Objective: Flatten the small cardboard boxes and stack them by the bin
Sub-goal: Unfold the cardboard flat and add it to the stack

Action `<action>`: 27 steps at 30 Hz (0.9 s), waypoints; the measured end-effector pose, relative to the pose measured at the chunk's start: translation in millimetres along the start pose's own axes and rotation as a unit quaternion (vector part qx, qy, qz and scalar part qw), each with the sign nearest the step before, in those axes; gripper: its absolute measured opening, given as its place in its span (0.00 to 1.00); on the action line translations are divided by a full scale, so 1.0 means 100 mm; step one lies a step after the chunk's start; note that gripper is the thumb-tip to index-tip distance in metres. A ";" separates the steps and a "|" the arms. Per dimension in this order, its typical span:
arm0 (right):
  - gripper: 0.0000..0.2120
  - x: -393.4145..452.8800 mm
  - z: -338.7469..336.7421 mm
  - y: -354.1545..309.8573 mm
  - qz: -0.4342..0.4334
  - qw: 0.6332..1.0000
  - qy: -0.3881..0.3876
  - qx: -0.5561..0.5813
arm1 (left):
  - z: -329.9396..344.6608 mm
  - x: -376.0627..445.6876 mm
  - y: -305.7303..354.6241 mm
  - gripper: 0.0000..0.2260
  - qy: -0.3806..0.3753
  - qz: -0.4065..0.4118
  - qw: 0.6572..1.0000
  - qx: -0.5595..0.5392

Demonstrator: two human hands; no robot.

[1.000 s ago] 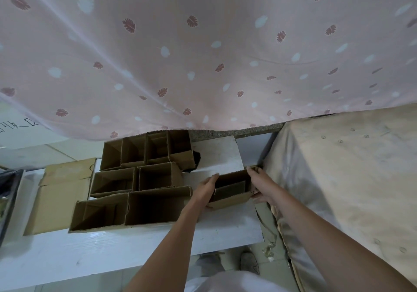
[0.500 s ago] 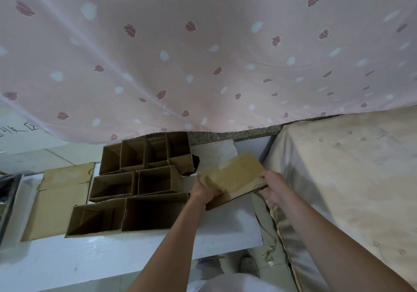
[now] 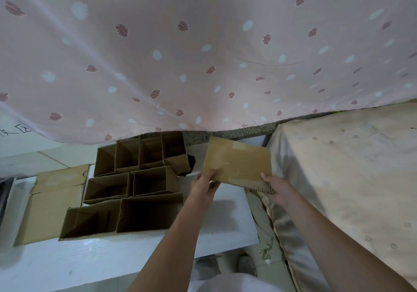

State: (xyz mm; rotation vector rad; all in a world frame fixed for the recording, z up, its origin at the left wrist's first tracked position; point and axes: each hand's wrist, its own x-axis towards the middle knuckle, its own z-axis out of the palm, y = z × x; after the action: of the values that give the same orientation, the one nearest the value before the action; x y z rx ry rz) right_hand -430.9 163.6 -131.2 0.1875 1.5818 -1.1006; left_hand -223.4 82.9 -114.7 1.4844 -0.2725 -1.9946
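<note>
A small brown cardboard box [image 3: 237, 160], taped across one face, is raised above the right end of the white table [image 3: 90, 260] with its closed side towards me. My left hand [image 3: 204, 184] grips its lower left corner. My right hand [image 3: 276, 188] grips its lower right corner. Several open small cardboard boxes [image 3: 135, 185] stand packed together on the table to the left of my hands. A flattened cardboard sheet [image 3: 49, 203] lies at the table's left end.
A pink curtain [image 3: 203, 54] with leaf prints hangs over the back of the table. A beige covered mattress [image 3: 349, 178] runs along the right side. A dark object [image 3: 4, 192] shows at the far left edge. My shoe [image 3: 246, 267] shows on the floor below.
The box that sat open on the table has been lifted and turned, so its closed taped face now shows. Both hands rose with it, holding its lower corners.
</note>
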 end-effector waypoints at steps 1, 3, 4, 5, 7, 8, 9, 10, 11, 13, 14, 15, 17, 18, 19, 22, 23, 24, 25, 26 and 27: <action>0.18 -0.01 0.05 0.03 0.003 1.000 -0.001 0.009 | 0.03 -0.01 -0.04 0.20 -0.014 -0.007 0.999 -0.034; 0.17 -0.05 0.17 0.10 0.006 0.999 -0.025 0.038 | 0.12 -0.03 -0.15 0.15 -0.043 -0.009 0.999 -0.014; 0.16 -0.07 0.23 0.14 0.008 0.998 -0.040 0.048 | 0.17 -0.02 -0.21 0.15 -0.051 -0.008 0.999 0.014; 0.16 -0.10 0.27 0.17 0.011 0.998 -0.051 0.047 | 0.20 -0.01 -0.27 0.15 -0.049 -0.005 0.998 0.039; 0.16 -0.14 0.33 0.22 0.016 0.997 -0.064 0.031 | 0.22 0.03 -0.37 0.17 -0.028 0.004 0.997 0.071; 0.15 -0.15 0.34 0.24 0.016 0.997 -0.068 0.024 | 0.20 0.05 -0.40 0.18 -0.013 0.006 0.997 0.079; 0.16 -0.13 0.33 0.24 0.010 0.998 -0.063 0.018 | 0.16 0.07 -0.41 0.19 0.000 0.007 0.997 0.082; 0.17 -0.09 0.30 0.25 -0.004 0.999 -0.050 0.020 | 0.11 0.09 -0.42 0.21 0.008 0.006 0.996 0.085; 0.19 -0.04 0.24 0.25 -0.022 0.999 -0.028 0.029 | 0.06 0.11 -0.41 0.22 0.015 0.006 0.995 0.097; 0.27 0.06 0.10 0.24 -0.049 0.997 0.052 0.042 | -0.06 0.13 -0.38 0.25 0.027 0.006 0.988 0.150; 0.30 0.11 0.03 0.23 -0.056 0.994 0.094 0.024 | -0.12 0.14 -0.35 0.26 0.027 0.009 0.982 0.184; 0.32 0.14 -0.03 0.23 -0.064 0.991 0.120 -0.009 | -0.18 0.14 -0.34 0.27 0.024 0.014 0.976 0.218; 0.33 0.17 -0.10 0.24 -0.082 0.982 0.122 -0.123 | -0.27 0.17 -0.34 0.27 0.021 0.033 0.961 0.273; 0.33 0.18 -0.11 0.27 -0.086 0.972 0.104 -0.195 | -0.30 0.19 -0.35 0.26 0.028 0.048 0.953 0.299; 0.33 0.18 -0.09 0.30 -0.085 0.960 0.078 -0.256 | -0.32 0.21 -0.37 0.26 0.039 0.069 0.940 0.333; 0.18 0.18 0.02 0.41 -0.086 0.935 0.008 -0.344 | -0.35 0.26 -0.44 0.27 0.072 0.140 0.880 0.449; 0.14 0.20 0.07 0.46 -0.089 0.929 0.009 -0.358 | -0.35 0.29 -0.48 0.25 0.079 0.157 0.859 0.480; 0.13 0.26 0.13 0.52 -0.086 0.927 0.018 -0.364 | -0.37 0.35 -0.53 0.25 0.083 0.166 0.835 0.518; 0.12 0.31 0.18 0.59 -0.081 0.927 0.031 -0.365 | -0.41 0.39 -0.59 0.27 0.078 0.166 0.807 0.561; 0.11 0.34 0.24 0.65 -0.079 0.927 0.045 -0.363 | -0.45 0.42 -0.65 0.29 0.068 0.155 0.780 0.602; 0.11 0.37 0.29 0.70 -0.076 0.928 0.060 -0.360 | -0.49 0.45 -0.71 0.31 0.056 0.139 0.760 0.632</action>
State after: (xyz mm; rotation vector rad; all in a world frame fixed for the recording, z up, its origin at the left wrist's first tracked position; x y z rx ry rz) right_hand -378.7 165.4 -197.9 -0.3744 2.0330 -0.5639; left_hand -211.2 121.2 -203.4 2.0675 -1.9481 -1.3699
